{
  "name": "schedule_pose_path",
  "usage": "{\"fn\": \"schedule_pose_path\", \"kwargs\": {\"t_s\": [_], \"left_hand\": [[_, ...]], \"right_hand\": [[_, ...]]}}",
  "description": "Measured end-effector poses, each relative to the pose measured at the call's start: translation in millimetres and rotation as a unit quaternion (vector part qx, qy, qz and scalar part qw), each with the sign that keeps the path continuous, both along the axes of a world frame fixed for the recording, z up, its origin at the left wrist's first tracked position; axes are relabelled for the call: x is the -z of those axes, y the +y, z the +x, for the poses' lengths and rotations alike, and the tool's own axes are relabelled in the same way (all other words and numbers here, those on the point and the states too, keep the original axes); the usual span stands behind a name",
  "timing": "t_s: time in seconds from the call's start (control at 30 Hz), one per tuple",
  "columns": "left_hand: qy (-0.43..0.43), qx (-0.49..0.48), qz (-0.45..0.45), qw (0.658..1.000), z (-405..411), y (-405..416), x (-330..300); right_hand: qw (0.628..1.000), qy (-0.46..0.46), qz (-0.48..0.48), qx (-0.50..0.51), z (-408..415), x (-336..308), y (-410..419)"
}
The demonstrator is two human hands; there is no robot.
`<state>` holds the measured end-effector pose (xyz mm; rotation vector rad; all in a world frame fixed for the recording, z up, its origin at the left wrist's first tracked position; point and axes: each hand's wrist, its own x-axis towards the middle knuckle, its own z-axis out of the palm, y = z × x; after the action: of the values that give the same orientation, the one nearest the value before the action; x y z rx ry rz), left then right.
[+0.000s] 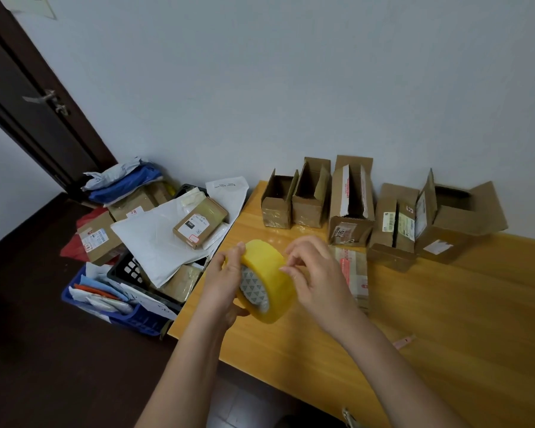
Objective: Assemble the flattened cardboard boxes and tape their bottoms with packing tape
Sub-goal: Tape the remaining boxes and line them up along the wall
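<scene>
From the head view we are holding the yellow roll of packing tape (264,281) above the wooden table (445,319) — left hand (226,284) gripping its side, right hand (314,273) fingertips picking at its rim — assembled brown cardboard boxes (352,202) lining the wall.

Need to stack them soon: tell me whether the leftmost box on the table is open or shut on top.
Open: the leftmost box has its top flaps standing up, and its dark inside shows.

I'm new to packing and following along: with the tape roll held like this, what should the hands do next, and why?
Probably peel the tape's free end loose. The left hand grips the yellow tape roll above the table, the right hand picks at its outer surface with its fingertips, and no strip hangs free yet.
</scene>
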<state>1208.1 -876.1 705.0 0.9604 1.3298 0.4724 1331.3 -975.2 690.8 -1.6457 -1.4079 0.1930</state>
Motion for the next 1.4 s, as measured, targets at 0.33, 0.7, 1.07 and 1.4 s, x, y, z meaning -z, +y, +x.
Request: {"fn": "schedule_pose_path", "kwargs": {"t_s": [0.33,0.7,1.07,1.4], "left_hand": [[0.008,-0.022,-0.083,0.996,0,10,11],[-0.021,0.155,-0.057,0.986,-11,-2,34],[-0.009,0.264,0.216,0.940,-10,-15,48],[0.054,0.304,0.299,0.903,-3,2,34]], "right_hand": [[0.996,0.081,0.020,-0.042,-4,-1,-13],[0.996,0.077,-0.048,0.013,5,5,-3],[0.956,0.242,-0.060,0.158,37,8,-3],[0.897,0.380,-0.073,0.213,42,24,-13]]}}
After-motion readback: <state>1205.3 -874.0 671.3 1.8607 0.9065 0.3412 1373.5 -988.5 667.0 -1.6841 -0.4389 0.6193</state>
